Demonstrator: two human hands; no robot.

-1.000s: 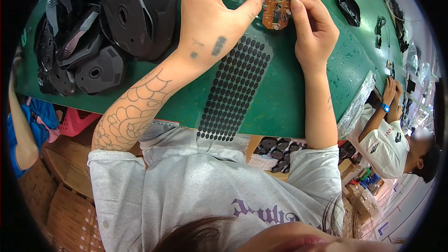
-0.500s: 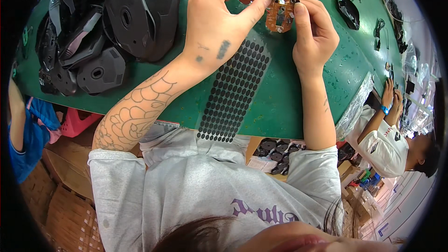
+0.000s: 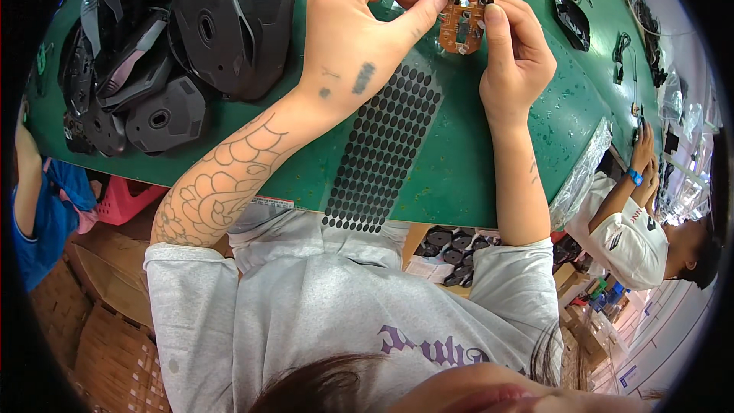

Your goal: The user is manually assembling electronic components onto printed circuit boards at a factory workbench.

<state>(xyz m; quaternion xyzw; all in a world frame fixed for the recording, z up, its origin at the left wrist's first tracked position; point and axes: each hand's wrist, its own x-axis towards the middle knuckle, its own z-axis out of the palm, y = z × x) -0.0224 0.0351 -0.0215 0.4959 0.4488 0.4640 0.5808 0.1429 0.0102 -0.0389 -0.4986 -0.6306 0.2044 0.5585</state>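
Note:
Between my two hands, above the far part of the green table, is a small orange-brown circuit board [image 3: 461,24] with black parts on its upper end. My left hand [image 3: 375,19] pinches its left edge between thumb and fingertips. On the opposite edge, my right hand [image 3: 512,50] grips it with the thumb in front and curled fingers behind. Below the board lies a clear sheet of round black stickers [image 3: 382,153], reaching over the table's near edge. My left forearm passes beside this sheet.
Black mouse shells [image 3: 233,27] are piled at the left of the green table [image 3: 451,153]. A black shell [image 3: 569,21] and cables [image 3: 623,46] lie to the right. A co-worker [image 3: 634,222] sits at the right, another person's arm shows at far left, near a pink basket [image 3: 126,200].
The circuit board has shifted very slightly right, still held by both hands. At the right, the co-worker's hands have moved a little.

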